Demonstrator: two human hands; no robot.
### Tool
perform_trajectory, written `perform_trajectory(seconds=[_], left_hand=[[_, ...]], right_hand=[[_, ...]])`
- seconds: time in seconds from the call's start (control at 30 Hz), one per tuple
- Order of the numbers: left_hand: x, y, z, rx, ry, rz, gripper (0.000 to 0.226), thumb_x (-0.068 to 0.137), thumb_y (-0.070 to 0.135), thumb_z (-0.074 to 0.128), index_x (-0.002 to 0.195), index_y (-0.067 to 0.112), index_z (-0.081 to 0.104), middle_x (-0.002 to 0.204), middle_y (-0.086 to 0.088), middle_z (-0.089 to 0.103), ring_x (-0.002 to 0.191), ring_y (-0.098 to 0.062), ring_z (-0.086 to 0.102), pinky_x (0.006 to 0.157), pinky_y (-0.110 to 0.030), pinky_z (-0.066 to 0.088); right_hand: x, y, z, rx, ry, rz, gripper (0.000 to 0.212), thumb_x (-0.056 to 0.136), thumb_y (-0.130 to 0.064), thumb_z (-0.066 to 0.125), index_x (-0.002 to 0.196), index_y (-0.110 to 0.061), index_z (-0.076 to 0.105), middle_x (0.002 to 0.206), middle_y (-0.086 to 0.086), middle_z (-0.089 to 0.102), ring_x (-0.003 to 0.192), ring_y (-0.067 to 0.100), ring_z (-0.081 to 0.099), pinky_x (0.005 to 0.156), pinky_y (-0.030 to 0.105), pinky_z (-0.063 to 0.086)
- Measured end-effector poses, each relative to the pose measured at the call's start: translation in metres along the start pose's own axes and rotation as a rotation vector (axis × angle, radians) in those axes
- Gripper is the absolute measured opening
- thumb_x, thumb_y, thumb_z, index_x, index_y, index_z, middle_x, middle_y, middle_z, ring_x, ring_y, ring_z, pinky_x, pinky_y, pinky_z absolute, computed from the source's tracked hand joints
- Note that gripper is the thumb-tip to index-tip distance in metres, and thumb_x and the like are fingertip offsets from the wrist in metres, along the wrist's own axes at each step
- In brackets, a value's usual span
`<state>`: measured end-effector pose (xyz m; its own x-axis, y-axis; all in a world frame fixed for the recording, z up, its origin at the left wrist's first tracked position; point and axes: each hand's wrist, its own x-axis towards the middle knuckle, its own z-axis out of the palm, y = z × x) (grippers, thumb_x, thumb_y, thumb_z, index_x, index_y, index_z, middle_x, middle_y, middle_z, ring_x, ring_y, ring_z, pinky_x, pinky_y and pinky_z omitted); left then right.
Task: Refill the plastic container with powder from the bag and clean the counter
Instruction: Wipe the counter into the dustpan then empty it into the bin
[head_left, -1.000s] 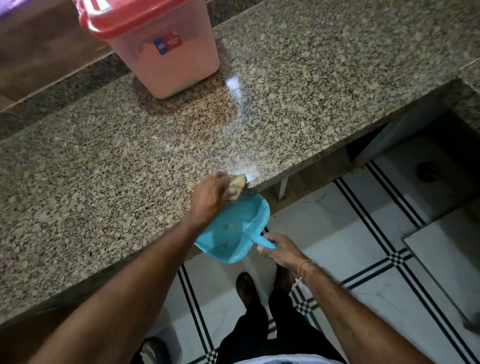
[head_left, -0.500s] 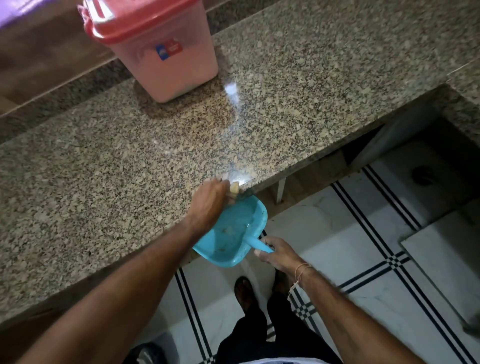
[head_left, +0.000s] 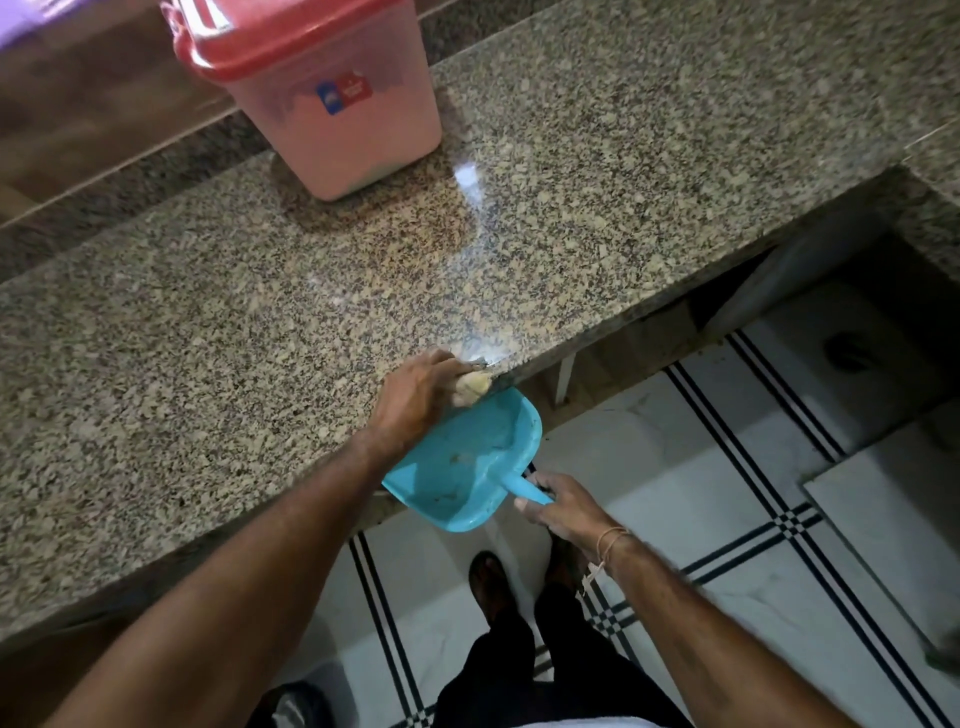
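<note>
Counter (head_left: 260, 322): speckled granite slab I saw filling most of the view, its near edge running over a tiled floor.
Container (head_left: 332, 104): pink tub with a red lid on, standing at the counter's far side against the back ledge, well apart from both hands.
Dustpan (head_left: 462, 462): blue, held just under the counter's near edge, mouth toward the edge, a few dark crumbs inside.
Left hand (head_left: 415, 397): resting on the counter's near edge above the dustpan, fingers curled tight around a pale cloth.
Right hand (head_left: 566, 512): below and off the counter, fingers wrapped round the dustpan's handle.
Cloth (head_left: 474, 387): yellowish wad I saw pressed at the counter's very lip.
</note>
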<state>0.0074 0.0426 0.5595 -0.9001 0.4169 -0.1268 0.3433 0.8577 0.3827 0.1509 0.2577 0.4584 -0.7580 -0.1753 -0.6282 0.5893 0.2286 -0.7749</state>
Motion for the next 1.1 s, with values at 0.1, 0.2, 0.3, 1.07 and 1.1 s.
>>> perform_trajectory(seconds=[0.1,0.2,0.3,1.07,1.1], left_hand=[[-0.02,-0.007,0.003,-0.016,0.085,-0.071,0.018,0.097,0.016,0.064,0.114,0.015,0.07,0.102,-0.001,0.063,0.089,-0.013,0.054,0.079,-0.036,0.056],[-0.049,0.004,0.013,-0.005,0.071,-0.107,0.018,0.094,0.027,0.059,0.106,0.018,0.071,0.098,0.005,0.057,0.087,-0.015,0.051,0.074,-0.033,0.053],[-0.064,0.01,0.016,-0.121,0.15,-0.217,0.023,0.092,0.03,0.056,0.108,0.018,0.069,0.102,0.002,0.056,0.091,-0.017,0.051,0.074,-0.031,0.05],[-0.209,-0.046,0.041,-0.62,0.394,-0.717,0.015,0.081,0.019,0.078,0.083,0.023,0.063,0.09,-0.004,0.059,0.082,-0.02,0.058,0.061,-0.022,0.037],[-0.238,-0.057,0.046,-0.668,0.423,-0.8,0.019,0.079,0.018,0.079,0.079,0.023,0.06,0.088,-0.008,0.062,0.081,-0.024,0.059,0.061,-0.024,0.033]], right_hand=[[-0.001,-0.001,0.003,-0.02,-0.001,0.017,0.013,0.088,-0.025,0.074,0.088,-0.016,0.065,0.08,-0.005,0.057,0.074,0.01,0.053,0.068,0.028,0.043],[-0.002,-0.003,0.005,-0.019,-0.016,0.027,0.011,0.09,-0.023,0.073,0.092,-0.015,0.066,0.08,-0.004,0.056,0.074,0.01,0.053,0.067,0.026,0.043],[-0.002,-0.004,0.005,0.006,-0.034,0.032,0.019,0.092,-0.023,0.072,0.103,-0.009,0.068,0.083,-0.003,0.058,0.077,0.011,0.054,0.069,0.027,0.044],[-0.049,-0.014,0.124,-0.392,-0.149,0.022,0.018,0.095,-0.02,0.069,0.106,-0.007,0.067,0.086,0.002,0.06,0.077,0.012,0.056,0.071,0.025,0.047],[-0.056,-0.013,0.143,-0.424,-0.172,0.013,0.02,0.095,-0.02,0.069,0.107,-0.004,0.066,0.085,0.003,0.06,0.077,0.012,0.055,0.07,0.024,0.046]])
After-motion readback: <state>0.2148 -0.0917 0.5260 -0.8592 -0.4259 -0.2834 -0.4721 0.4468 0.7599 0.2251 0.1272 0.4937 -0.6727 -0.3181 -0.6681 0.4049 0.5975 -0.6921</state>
